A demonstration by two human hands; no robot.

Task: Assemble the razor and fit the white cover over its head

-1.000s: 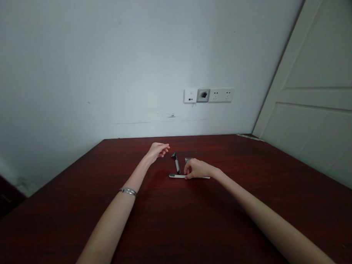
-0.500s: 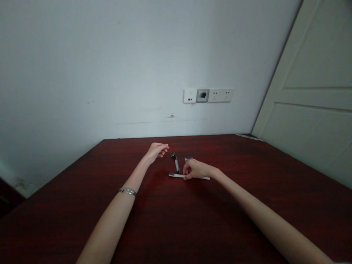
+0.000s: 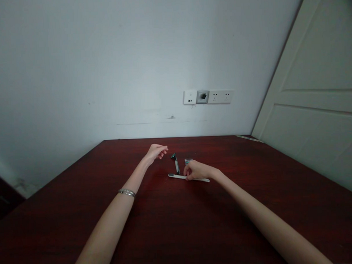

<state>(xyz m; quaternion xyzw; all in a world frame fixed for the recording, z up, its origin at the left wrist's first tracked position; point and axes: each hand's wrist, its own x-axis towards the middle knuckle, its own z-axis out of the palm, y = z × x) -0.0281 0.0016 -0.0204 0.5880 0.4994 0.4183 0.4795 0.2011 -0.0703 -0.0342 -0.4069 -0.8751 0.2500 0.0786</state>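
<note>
My right hand [image 3: 197, 169] pinches the middle of a white toothbrush [image 3: 177, 176] between thumb and fingers. The brush lies sideways at table height, its grey bristle end to the left and its handle end to the right. Just behind the bristle end is a black and grey razor [image 3: 176, 165], head pointing away from me. A small clear packet or case [image 3: 188, 160] shows partly behind my right hand; its contents are hidden. Off to the left of the razor hovers my left hand [image 3: 156, 151], fingers loosely bent and apart, with nothing visible in them.
Everything lies on a dark red wooden table [image 3: 156, 225]. Its far edge meets a white wall with sockets and switches [image 3: 208, 97]. A pale panelled door [image 3: 316, 104] stands along the right side. A thin strip [image 3: 249, 138] lies at the far right corner.
The toothbrush's bristle end has shifted very slightly left and my right hand very slightly right. My left hand stays nearly in place. The view has tilted up a touch.
</note>
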